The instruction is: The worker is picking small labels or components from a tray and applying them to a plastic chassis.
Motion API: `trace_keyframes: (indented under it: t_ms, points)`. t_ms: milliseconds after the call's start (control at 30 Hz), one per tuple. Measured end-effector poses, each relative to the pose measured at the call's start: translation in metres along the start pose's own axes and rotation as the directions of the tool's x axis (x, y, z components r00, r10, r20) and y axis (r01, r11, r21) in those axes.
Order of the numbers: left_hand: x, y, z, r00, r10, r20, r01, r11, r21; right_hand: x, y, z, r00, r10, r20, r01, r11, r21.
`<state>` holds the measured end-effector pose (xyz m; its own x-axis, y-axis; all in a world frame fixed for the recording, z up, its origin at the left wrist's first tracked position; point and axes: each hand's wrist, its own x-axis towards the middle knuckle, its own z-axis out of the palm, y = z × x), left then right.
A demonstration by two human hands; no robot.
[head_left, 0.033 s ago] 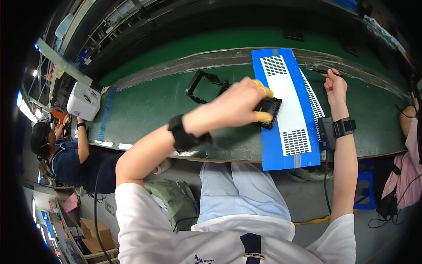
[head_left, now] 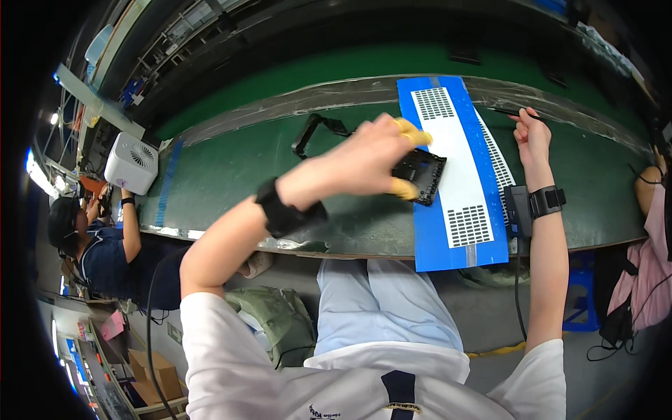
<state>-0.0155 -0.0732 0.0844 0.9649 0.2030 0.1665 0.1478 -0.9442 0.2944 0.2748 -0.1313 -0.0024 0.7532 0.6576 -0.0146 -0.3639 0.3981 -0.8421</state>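
At the blue board's (head_left: pixel 428 245) L edge, the black tray (head_left: pixel 428 175) overlaps it w/ its R end. My L hand (head_left: pixel 357 157) arches over the tray's other end, thumb & fingers spread apart; can't tell if they grip it or just touch. Hand's a bit further L than a sec ago, so more of the tray's inside shows; prob. means easier access there. R hand (head_left: pixel 534 140) hasn't really moved: pinching a thin black tool (head_left: pixel 507 111), well apart from the tray. Black frame's (head_left: pixel 308 131) L of the tray, partly hidden by my hand.
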Motion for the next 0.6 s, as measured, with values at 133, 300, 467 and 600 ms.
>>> trace_keyframes:
  t_ms: [133,300,467,600]
  points:
    - [-0.016,-0.030,-0.026,0.886,-0.336,0.320,0.168,0.876,0.453,-0.004,-0.004,0.007,0.999,-0.027,0.036,0.027,0.999,-0.023]
    - [-0.025,-0.061,-0.018,0.766,-0.478,0.430,0.177,0.800,0.573,-0.006,-0.008,0.009,0.998,-0.037,0.044,0.038,0.999,-0.011]
    - [-0.045,-0.047,-0.012,0.949,-0.281,0.145,0.210,0.902,0.378,-0.012,-0.012,0.015,0.996,-0.025,0.084,0.025,1.000,-0.001]
    - [-0.057,-0.019,0.010,0.952,-0.276,-0.133,0.302,0.921,0.248,-0.024,-0.018,0.027,0.986,-0.038,0.164,0.039,0.999,0.002]
